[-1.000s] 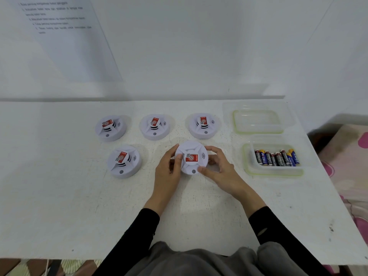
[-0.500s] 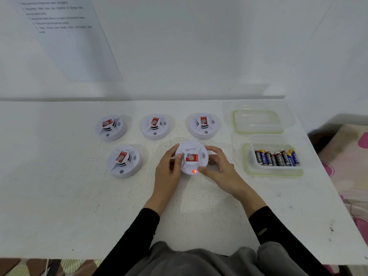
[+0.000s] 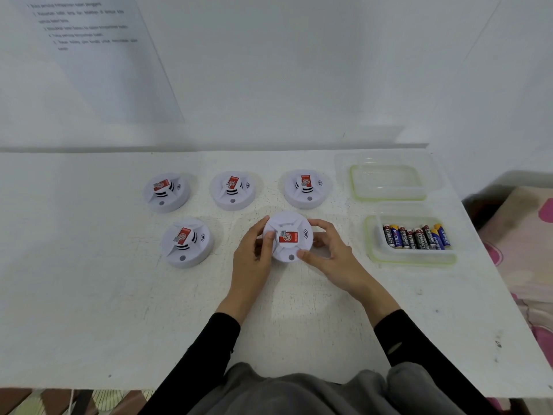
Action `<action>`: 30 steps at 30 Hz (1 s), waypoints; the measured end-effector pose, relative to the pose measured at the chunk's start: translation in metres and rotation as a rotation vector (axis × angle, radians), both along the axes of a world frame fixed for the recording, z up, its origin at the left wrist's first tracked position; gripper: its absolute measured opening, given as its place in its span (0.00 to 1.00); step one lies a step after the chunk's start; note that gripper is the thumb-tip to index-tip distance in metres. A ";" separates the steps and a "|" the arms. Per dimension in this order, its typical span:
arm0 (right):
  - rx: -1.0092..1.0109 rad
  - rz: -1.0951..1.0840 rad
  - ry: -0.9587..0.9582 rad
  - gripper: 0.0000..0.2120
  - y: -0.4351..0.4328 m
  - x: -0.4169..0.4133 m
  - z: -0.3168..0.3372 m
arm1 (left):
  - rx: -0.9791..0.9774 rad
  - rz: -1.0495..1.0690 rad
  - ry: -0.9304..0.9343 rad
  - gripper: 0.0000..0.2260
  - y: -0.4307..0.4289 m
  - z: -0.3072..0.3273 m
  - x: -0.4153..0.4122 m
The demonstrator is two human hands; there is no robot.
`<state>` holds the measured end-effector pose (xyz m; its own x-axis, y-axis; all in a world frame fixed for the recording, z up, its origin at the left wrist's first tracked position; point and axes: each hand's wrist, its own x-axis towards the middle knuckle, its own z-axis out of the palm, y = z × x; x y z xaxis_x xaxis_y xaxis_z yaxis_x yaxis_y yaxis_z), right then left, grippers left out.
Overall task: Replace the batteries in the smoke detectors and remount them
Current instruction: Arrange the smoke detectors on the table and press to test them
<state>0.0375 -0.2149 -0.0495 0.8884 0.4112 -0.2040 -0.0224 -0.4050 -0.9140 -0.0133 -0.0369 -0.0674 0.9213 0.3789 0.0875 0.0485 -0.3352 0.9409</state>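
Gripping smoke detector | hands: left hand, right hand clamp rim | white, round, red label up

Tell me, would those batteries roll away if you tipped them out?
Probably. The batteries are smooth cylinders, so on the flat table they would likely roll. Now they lie packed side by side in the box, whose walls seem to hold them. They look rigid and are probably heavy for their size.
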 end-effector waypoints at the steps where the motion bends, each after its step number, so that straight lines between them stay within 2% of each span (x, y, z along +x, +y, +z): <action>1: 0.005 -0.002 0.003 0.27 0.000 0.000 -0.001 | 0.015 0.005 -0.002 0.16 0.000 -0.001 0.000; 5: -0.043 -0.031 -0.043 0.25 0.001 -0.001 -0.002 | 0.126 0.081 -0.020 0.15 0.000 -0.006 0.001; 11: -0.180 -0.025 -0.160 0.26 0.006 -0.002 -0.005 | 0.153 0.128 -0.017 0.13 0.002 -0.010 0.002; 30: -0.244 -0.016 -0.155 0.28 0.008 0.000 -0.005 | 0.157 0.129 -0.018 0.13 0.002 -0.007 0.001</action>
